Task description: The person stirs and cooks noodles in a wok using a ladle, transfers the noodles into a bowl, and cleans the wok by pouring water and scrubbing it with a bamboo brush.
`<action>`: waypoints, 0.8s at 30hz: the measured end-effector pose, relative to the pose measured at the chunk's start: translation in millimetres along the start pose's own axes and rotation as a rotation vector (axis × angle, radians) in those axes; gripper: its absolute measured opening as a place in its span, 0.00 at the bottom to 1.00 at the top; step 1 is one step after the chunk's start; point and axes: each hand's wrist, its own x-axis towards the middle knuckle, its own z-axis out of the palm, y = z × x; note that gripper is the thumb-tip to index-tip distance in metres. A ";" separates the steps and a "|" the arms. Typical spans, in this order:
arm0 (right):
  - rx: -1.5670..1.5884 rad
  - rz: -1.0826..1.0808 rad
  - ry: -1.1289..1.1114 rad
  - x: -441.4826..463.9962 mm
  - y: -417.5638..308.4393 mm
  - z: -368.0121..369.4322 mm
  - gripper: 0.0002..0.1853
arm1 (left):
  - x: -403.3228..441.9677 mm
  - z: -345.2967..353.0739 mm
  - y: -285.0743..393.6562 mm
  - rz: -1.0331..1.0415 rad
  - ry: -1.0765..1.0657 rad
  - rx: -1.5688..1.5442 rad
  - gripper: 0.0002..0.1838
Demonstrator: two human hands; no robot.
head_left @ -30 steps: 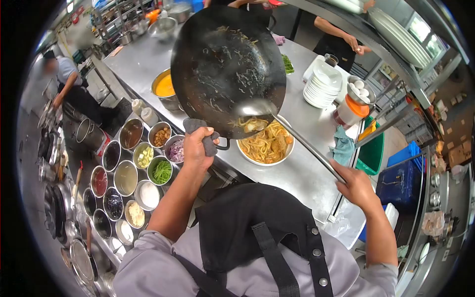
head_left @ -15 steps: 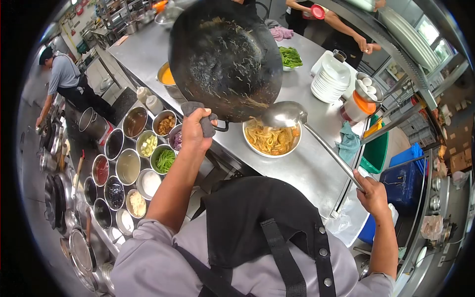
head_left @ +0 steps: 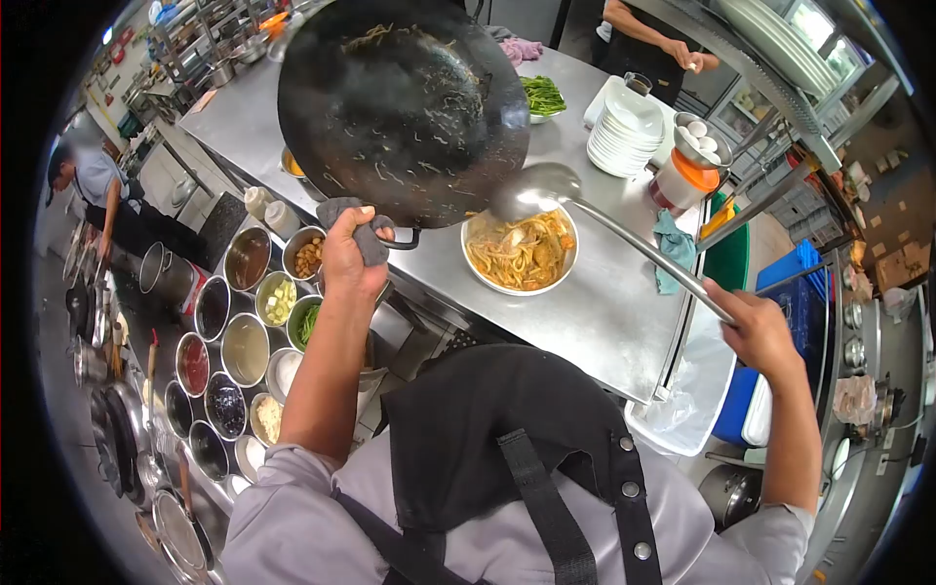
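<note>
My left hand (head_left: 353, 249) is closed round the handle of a black wok (head_left: 400, 117), with a dark grey cloth (head_left: 370, 234) between palm and metal. The wok is tilted up, its inside facing me, with scraps of noodle stuck to it. In my right hand (head_left: 756, 327) is the long handle of a steel ladle (head_left: 541, 190). Its bowl hangs beside the wok's lower right rim, over the far edge of a white bowl (head_left: 526, 291). Saucy noodles (head_left: 522, 249) fill that bowl, which stands on the steel table (head_left: 585, 331).
Several steel pots of ingredients (head_left: 245, 348) stand at the left. Farther back are stacked white plates (head_left: 624, 132), green vegetables (head_left: 541, 96), a bowl of eggs (head_left: 700, 141) and a teal cloth (head_left: 673, 252). One person (head_left: 107, 190) works at far left, another (head_left: 653, 44) across the table.
The wok and ladle have shifted left in view, along with the whole scene. The ladle's bowl has lifted slightly, and my right hand has moved outward to the right.
</note>
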 end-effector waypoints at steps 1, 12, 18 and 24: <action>-0.014 0.063 -0.025 -13.6 0.0 -10.4 0.39 | 2.4 -1.4 0.5 -0.006 -0.003 -0.003 0.06; -0.002 0.024 0.191 21.4 -92.3 1.9 0.40 | 12.7 -6.5 27.4 -0.243 0.025 -0.097 0.10; -0.421 -0.048 0.144 4.6 -81.8 -22.0 0.39 | 25.7 -10.4 36.5 -0.294 0.032 -0.134 0.12; -0.257 0.193 0.126 -63.9 -85.2 -15.3 0.36 | 40.5 -29.2 17.3 -0.270 -0.007 -0.148 0.11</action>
